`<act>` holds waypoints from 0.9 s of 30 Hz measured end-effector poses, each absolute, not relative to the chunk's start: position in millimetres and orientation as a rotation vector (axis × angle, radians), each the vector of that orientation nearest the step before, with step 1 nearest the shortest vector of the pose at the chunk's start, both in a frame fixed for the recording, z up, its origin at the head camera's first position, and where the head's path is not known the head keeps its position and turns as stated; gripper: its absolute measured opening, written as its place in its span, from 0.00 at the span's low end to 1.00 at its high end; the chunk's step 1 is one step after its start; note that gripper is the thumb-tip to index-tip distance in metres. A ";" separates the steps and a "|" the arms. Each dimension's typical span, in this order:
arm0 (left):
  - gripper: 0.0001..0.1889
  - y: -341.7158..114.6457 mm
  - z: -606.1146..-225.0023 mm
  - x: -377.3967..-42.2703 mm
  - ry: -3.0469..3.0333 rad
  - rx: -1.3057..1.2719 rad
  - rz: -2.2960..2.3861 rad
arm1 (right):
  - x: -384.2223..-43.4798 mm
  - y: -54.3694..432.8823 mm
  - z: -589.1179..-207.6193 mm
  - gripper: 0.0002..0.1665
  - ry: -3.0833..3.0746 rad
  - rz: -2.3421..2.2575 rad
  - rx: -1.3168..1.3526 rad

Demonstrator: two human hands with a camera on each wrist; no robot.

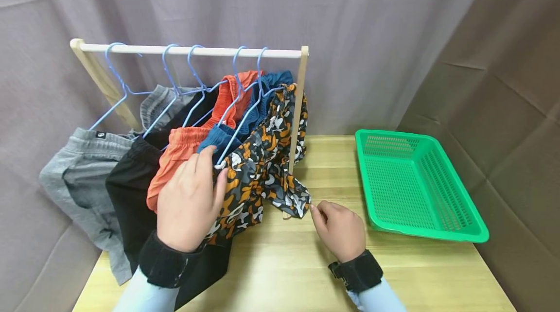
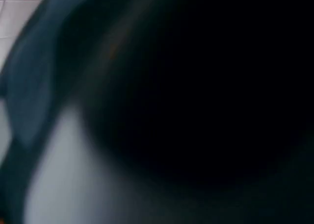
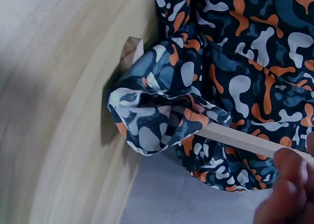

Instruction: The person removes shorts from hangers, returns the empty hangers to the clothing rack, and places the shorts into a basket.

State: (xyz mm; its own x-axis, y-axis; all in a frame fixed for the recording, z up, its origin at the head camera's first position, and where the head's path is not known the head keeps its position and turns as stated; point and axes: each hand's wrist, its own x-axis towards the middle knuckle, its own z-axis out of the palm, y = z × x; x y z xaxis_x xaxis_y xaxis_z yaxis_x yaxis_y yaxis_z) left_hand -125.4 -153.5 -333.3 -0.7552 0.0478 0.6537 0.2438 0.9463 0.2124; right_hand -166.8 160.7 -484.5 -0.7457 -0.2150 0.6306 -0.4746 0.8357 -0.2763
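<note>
My left hand point(image 1: 190, 200) is over the front corner of patterned camouflage shorts point(image 1: 249, 171) in the head view. Its index finger overlaps the waistband of blue shorts point(image 1: 222, 138), and its thumb lies against the camouflage waistband. The other fingertips are hidden, so I cannot tell whether they grip the cloth. The left wrist view is mostly dark and blurred. Both garments hang on blue hangers point(image 1: 238, 130). Beside the lower camouflage leg is my right hand point(image 1: 341, 229), fingers loosely curled. In the right wrist view, its fingers point(image 3: 287, 185) overlap the rack's wooden post point(image 3: 250, 141).
Orange shorts point(image 1: 181, 149), black bottoms point(image 1: 131, 181) and grey bottoms point(image 1: 92, 171) hang further left on the white-railed rack point(image 1: 218, 51). A green plastic basket point(image 1: 367, 195) stands on the wooden table point(image 1: 280, 263) to the right. Grey curtain point(image 1: 350, 20) hangs behind.
</note>
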 end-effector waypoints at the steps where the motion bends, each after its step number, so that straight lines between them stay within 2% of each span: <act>1: 0.24 -153.0 -333.9 -126.0 -2.420 -0.202 -0.374 | -166.3 160.6 -486.0 0.24 -2.394 0.562 0.509; 4: 0.18 -151.8 -335.1 -127.7 -2.448 -0.194 -0.375 | -166.0 160.5 -488.8 0.26 -2.370 0.553 0.515; 10: 0.08 -153.5 -336.7 -130.7 -2.484 -0.193 -0.414 | -165.4 159.8 -490.8 0.24 -2.397 0.565 0.506; 19: 0.06 -161.6 -337.7 -132.0 -2.402 -0.161 -0.449 | -164.4 159.1 -498.2 0.22 -2.449 0.589 0.485; 27: 0.09 -171.4 -335.9 -127.4 -2.292 -0.155 -0.410 | -163.0 159.3 -502.5 0.20 -2.479 0.618 0.455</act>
State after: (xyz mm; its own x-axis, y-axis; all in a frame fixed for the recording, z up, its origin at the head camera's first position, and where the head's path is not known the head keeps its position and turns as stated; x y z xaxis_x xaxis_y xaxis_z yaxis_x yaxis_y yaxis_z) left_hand -127.4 -171.4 -335.9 -0.6836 -0.0166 0.7296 0.2376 0.9402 0.2439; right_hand -163.0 159.3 -502.5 -0.7975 -0.1870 0.5735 -0.4343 0.8379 -0.3306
